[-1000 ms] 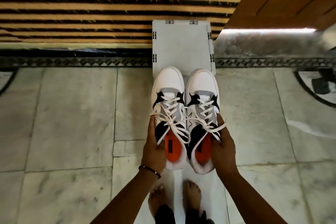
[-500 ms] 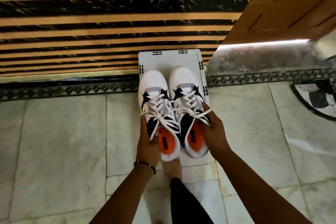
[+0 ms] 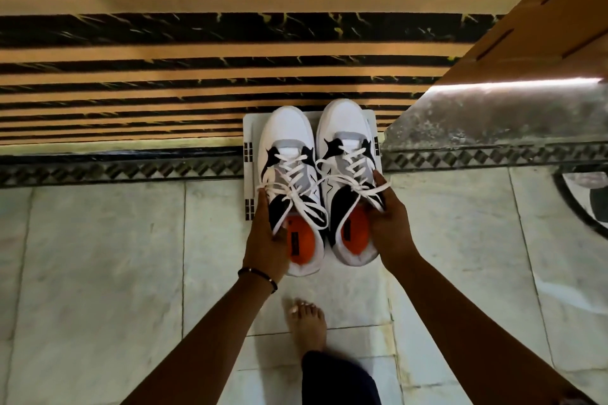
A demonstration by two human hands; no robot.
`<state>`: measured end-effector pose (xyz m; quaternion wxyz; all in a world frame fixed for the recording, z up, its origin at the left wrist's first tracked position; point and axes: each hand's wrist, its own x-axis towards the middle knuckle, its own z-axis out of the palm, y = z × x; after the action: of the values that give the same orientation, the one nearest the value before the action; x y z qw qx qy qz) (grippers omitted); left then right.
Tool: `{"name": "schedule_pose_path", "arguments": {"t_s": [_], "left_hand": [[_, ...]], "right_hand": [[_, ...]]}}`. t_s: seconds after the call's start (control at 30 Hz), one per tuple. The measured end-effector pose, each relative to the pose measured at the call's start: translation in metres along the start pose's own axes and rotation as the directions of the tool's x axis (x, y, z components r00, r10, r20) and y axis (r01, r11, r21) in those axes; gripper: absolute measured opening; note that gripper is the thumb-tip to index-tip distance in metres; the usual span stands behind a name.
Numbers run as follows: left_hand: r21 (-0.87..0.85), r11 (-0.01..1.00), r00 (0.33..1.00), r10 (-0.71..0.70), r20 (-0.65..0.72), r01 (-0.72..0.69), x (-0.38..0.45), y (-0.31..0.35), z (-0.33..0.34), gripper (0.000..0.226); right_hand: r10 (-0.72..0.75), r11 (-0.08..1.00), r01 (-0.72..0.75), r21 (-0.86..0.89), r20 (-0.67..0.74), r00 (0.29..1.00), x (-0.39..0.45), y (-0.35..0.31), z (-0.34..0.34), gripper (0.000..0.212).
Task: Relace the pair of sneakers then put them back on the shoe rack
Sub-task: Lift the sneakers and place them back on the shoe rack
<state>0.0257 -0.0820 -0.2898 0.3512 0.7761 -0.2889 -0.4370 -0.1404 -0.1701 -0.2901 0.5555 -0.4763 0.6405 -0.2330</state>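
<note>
Fingers [image 3: 263, 207] of left hand [image 3: 268, 240] clamped on left sneaker [image 3: 289, 181], right hand [image 3: 388, 223] wrapped round right sneaker [image 3: 348, 174]. Both laced, toes over white shoe rack [image 3: 247, 128] (contact unclear). Risk: loose lace ends [image 3: 381, 189] snagging under soles, heels overhanging rack's near edge, tipping off.

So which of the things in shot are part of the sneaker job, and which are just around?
Part of the job:
- left sneaker, held by the left hand
- right sneaker, held by the right hand
- white laces, threaded on both
- white rack under the sneakers

Just around:
- striped stairs
- wooden door
- marble floor
- bracelet
- bare foot
</note>
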Motion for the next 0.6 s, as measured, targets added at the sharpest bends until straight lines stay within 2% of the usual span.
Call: {"name": "schedule_pose_path", "arguments": {"t_s": [0.13, 0.43, 0.6], "left_hand": [[0.018, 1.0, 1.0, -0.009, -0.001, 0.009, 0.005, 0.0, -0.001, 0.065], [0.101, 0.992, 0.997, -0.074, -0.001, 0.074, 0.013, 0.006, -0.007, 0.066], [0.14, 0.989, 0.998, -0.059, 0.03, 0.054, 0.02, 0.011, -0.008, 0.069]], "right_hand": [[-0.006, 0.997, 0.008, -0.071, 0.021, 1.0, 0.003, -0.003, -0.002, 0.06], [0.004, 0.993, -0.002, -0.116, 0.019, 1.0, 0.0, -0.005, -0.004, 0.059], [0.004, 0.989, 0.001, -0.148, 0.034, 0.999, -0.003, -0.005, 0.0, 0.062]]}}
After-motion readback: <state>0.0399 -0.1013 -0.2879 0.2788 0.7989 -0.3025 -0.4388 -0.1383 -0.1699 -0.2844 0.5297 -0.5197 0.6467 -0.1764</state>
